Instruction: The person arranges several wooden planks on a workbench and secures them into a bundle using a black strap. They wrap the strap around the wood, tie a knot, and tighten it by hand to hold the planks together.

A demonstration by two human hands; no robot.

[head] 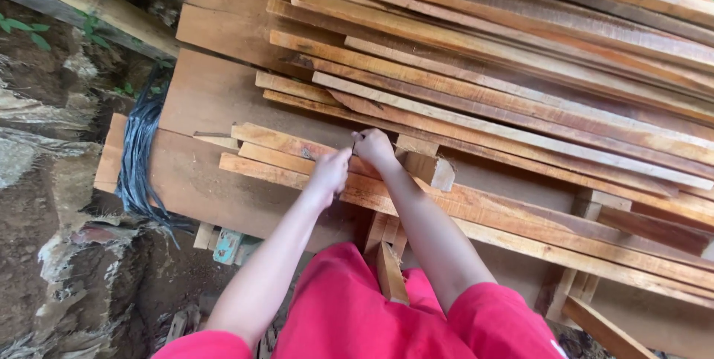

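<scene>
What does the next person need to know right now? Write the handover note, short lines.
Left hand: closed, resting on the near wooden planks.
Right hand: closed, pinching something too small to identify, just above the same planks.
Things: planks lie at the front edge of the stacked lumber pile; black strapping bundle hangs at the left end.
Done and left: cannot tell; planks lie flat in the stack.
</scene>
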